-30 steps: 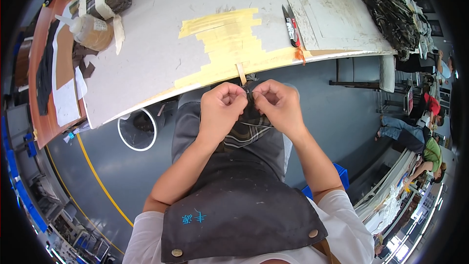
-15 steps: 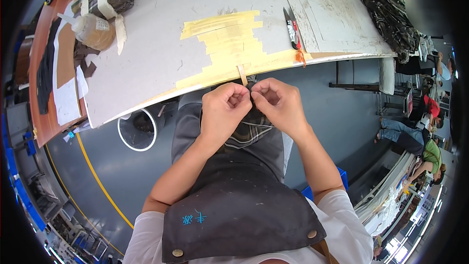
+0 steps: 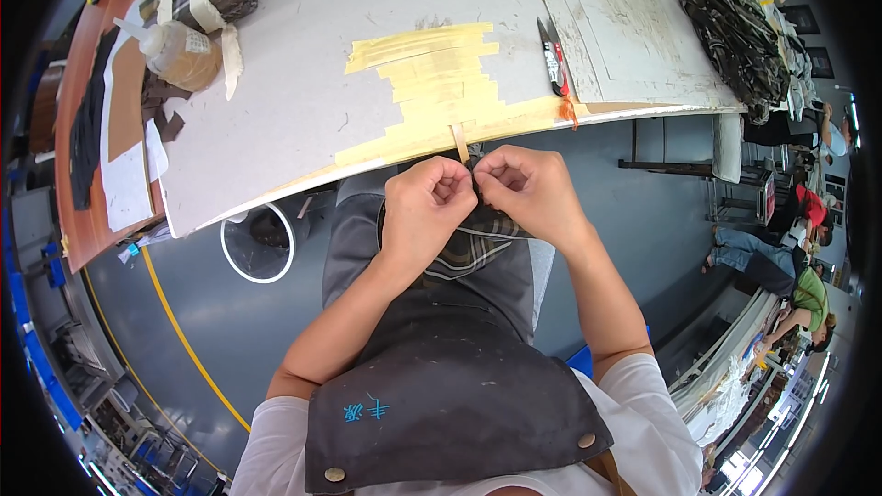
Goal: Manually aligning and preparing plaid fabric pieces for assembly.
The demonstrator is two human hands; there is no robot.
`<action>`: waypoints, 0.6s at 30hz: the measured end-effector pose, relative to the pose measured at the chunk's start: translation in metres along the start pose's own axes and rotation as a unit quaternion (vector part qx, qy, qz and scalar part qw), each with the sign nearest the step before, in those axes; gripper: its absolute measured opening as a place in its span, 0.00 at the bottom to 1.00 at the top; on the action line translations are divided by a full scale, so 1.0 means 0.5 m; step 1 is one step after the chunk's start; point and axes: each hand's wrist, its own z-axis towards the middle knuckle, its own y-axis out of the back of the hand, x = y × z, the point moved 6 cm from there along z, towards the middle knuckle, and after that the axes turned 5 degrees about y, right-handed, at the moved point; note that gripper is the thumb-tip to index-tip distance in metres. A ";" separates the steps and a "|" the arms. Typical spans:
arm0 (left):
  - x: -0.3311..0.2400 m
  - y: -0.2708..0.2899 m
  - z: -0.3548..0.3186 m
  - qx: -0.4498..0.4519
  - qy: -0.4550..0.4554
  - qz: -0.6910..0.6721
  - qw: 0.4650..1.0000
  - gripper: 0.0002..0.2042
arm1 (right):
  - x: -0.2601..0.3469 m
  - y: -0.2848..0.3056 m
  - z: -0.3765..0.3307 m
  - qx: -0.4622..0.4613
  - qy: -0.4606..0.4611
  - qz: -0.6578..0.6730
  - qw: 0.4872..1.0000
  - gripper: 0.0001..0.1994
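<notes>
Left hand (image 3: 423, 207), right hand (image 3: 531, 195) drawn closer; fingers pressed together at plaid cloth (image 3: 464, 253). Work gathered tight; I can't tell what's pinched.

Over white short sleeves (image 3: 648, 422) I wear a dark apron (image 3: 459, 404) with blue stitched lettering (image 3: 366, 411), two round brass-coloured snaps (image 3: 586, 441) and a brown strap (image 3: 614, 472).

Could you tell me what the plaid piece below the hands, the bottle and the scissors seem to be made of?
Plaid piece: probably woven cloth, matte, draping softly.
Bottle: likely plastic; translucent, slightly shiny walls look yellowish.
Scissors: thin, pointed dark blades suggest metal; the handle's material is unclear.
</notes>
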 end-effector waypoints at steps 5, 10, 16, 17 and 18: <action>-0.006 0.001 -0.001 -0.003 -0.021 0.022 1.000 0.01 | 0.009 0.005 0.007 0.013 0.005 -0.034 0.999 0.03; -0.009 0.000 -0.001 -0.008 -0.035 0.029 0.999 0.01 | 0.012 0.005 0.010 0.030 -0.007 -0.033 0.999 0.04; -0.009 -0.001 0.002 -0.010 -0.047 0.041 0.998 0.01 | 0.010 0.003 0.012 0.025 -0.007 -0.045 0.999 0.03; -0.008 -0.001 0.002 -0.010 -0.047 0.041 0.998 0.01 | 0.010 0.003 0.011 0.023 -0.007 -0.043 0.999 0.03; -0.004 -0.002 0.002 -0.010 -0.045 0.034 0.998 0.01 | 0.008 0.003 0.011 0.021 -0.008 -0.042 0.999 0.03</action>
